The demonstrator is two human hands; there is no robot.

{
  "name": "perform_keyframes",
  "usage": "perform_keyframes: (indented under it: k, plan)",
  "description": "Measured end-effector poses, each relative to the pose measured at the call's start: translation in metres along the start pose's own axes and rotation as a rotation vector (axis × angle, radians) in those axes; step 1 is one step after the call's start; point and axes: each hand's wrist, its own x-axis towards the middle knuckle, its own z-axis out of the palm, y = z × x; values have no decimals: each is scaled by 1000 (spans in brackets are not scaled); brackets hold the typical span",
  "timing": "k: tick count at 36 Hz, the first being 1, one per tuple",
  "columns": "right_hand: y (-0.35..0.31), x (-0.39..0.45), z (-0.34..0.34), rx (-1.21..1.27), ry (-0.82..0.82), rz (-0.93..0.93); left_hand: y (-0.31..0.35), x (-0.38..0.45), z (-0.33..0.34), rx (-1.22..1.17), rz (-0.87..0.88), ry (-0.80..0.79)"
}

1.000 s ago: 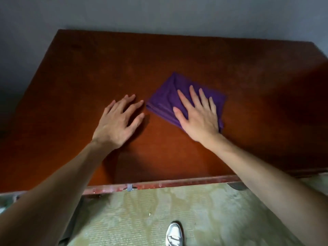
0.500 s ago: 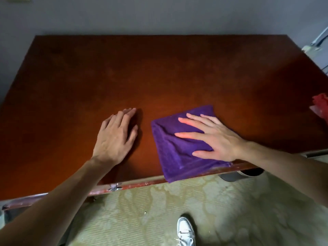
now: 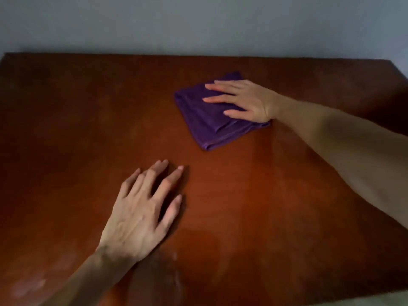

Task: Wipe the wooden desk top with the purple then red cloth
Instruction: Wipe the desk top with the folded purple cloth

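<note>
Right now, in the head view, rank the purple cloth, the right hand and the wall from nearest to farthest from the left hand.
1. Purple cloth: up and right of the left hand, lying on the desk top.
2. Right hand: pressed flat on the cloth's far side.
3. Wall: beyond the desk's far edge.

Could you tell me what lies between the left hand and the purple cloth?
Only bare wooden desk top, in the head view, between the left hand and the purple cloth.

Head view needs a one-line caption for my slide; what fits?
Right hand presses a folded purple cloth flat on the wooden desk top; left hand rests beside it.
</note>
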Motion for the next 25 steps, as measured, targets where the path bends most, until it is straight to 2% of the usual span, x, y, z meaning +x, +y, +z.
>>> perform_keyframes:
  k: [6,11,21,25]
  plan:
    - [58,33,4,93,17,246,-3,8,-1,-1,-6,-50]
    - [67,44,6,190,42,375,-2,11,-2,-1,-15,-52]
    - [10,41,13,203,64,683,-8,10,-1,9,-19,-3]
    - [-35,17,11,206,35,727,-6,11,-1,20,-17,18]
